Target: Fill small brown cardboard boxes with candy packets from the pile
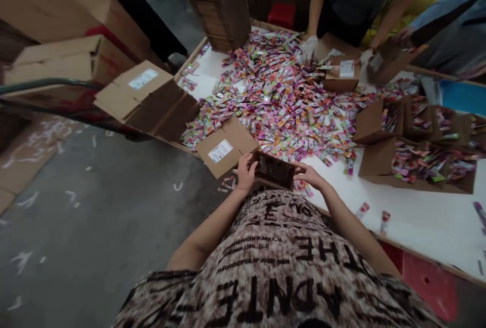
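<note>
A small cardboard box [274,170] is held at the near edge of the table, in front of my body. Its inside looks dark, and I cannot make out what is in it. A wide flap [240,141] with a white label lies out to the left. My left hand [246,175] grips the box's left end, fingers curled over the rim. On the opposite end, my right hand [309,175] closes on the edge. Just beyond lies a large heap of small colourful packets [281,100], mostly pink and purple.
Filled boxes of packets [429,166] stand on the white table [341,181] at right. A stack of flattened cartons [224,9] rises at the back. Across the table, a gloved person [355,4] handles another box [341,77]. An open carton [140,90] and red stool [429,282] flank me.
</note>
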Demonstrator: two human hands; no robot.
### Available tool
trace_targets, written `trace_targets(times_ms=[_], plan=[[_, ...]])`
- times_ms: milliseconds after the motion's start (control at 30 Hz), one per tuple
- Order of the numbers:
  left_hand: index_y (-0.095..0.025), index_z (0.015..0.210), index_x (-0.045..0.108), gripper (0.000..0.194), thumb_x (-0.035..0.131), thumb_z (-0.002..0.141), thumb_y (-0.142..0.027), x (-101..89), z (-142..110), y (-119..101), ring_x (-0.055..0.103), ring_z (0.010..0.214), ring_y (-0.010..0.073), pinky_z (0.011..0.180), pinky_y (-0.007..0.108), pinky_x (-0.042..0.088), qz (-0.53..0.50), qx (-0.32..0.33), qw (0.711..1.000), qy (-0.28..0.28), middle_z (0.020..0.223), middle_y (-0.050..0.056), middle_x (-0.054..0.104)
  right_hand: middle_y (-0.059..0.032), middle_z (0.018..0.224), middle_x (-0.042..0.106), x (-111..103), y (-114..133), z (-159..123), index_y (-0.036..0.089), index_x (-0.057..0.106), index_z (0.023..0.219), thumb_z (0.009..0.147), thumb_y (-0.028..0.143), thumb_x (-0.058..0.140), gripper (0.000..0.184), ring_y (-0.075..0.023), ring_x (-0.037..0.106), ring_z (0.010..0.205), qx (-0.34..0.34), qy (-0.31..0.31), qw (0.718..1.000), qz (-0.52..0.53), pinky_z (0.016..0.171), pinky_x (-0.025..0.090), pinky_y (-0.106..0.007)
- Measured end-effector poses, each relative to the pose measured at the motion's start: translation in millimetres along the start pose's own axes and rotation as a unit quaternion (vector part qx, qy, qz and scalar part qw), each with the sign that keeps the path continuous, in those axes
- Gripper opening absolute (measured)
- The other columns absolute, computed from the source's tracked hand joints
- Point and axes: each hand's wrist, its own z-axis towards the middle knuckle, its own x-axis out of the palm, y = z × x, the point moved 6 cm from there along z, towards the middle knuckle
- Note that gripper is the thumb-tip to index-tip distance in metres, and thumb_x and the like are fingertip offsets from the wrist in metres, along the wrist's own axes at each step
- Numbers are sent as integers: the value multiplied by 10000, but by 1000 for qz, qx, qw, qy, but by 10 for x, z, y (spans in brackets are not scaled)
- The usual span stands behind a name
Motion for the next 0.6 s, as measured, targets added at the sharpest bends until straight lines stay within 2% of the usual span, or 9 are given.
trace_targets(times_ms=[67,167,233,300,367,467,533,567,600], plan=[[-208,1081,740,353,635,914,-501,11,-109,-26,612,1171,289,1075,513,465,28,35,996,81,1183,144,682,-86,1222,688,-35,-95,95,218,713,1220,580,446,885,702,-250,636,1015,-18,-100,992,-70,969,512,-438],[-232,1094,772,370,687,867,-511,176,-330,-59,563,1287,320,1164,541,371,58,32,956,287,1238,139,692,-94,1101,703,-58,-112,223,178,719,1058,589,413,851,541,-291,596,1073,-48,-277,942,-181,1036,458,-508],[-228,1196,746,526,779,768,-533,245,-437,-51,482,1391,351,1190,542,334,63,-7,923,379,1367,156,636,-100,1063,708,-44,-37,283,169,708,1005,626,374,808,443,-307,593,1081,-62,-313,923,-215,1041,445,-531],[-216,1239,718,693,868,644,-538,253,-444,-44,458,1410,374,1185,534,339,59,-37,915,396,1436,169,582,-100,1071,715,-28,128,306,182,712,1006,665,356,777,389,-310,604,1087,-101,-287,926,-222,1039,446,-527],[-207,1197,710,719,907,578,-515,238,-377,-33,548,1304,357,1147,509,388,56,-55,934,349,1340,155,633,-93,1146,714,-6,349,251,215,721,1073,732,382,751,381,-304,604,1134,-164,-243,931,-218,1057,441,-508],[-187,1178,654,634,877,642,-441,134,-255,33,613,1114,302,1050,471,465,92,-113,981,131,1157,117,653,-85,1206,710,117,566,88,257,735,1133,847,457,701,351,-291,598,1175,-232,-160,928,-244,1080,434,-472],[-185,1262,602,671,859,673,-375,98,-257,26,564,1177,312,1062,476,449,131,-120,984,0,1239,135,588,-100,1102,730,240,551,1,249,758,1072,892,488,669,313,-295,617,1098,-224,-116,922,-293,1033,462,-463],[-195,1306,583,682,844,696,-349,130,-263,-1,524,1242,321,1095,484,419,145,-101,984,-16,1308,147,546,-107,1036,732,292,513,-30,241,765,1042,917,484,643,299,-295,624,1048,-212,-106,918,-319,997,479,-459],[-211,1340,574,674,825,725,-331,189,-263,-32,483,1302,326,1131,488,382,151,-70,986,3,1367,151,506,-114,1000,728,331,476,-56,234,767,1032,942,468,613,294,-295,624,1020,-200,-109,911,-344,974,485,-459]])
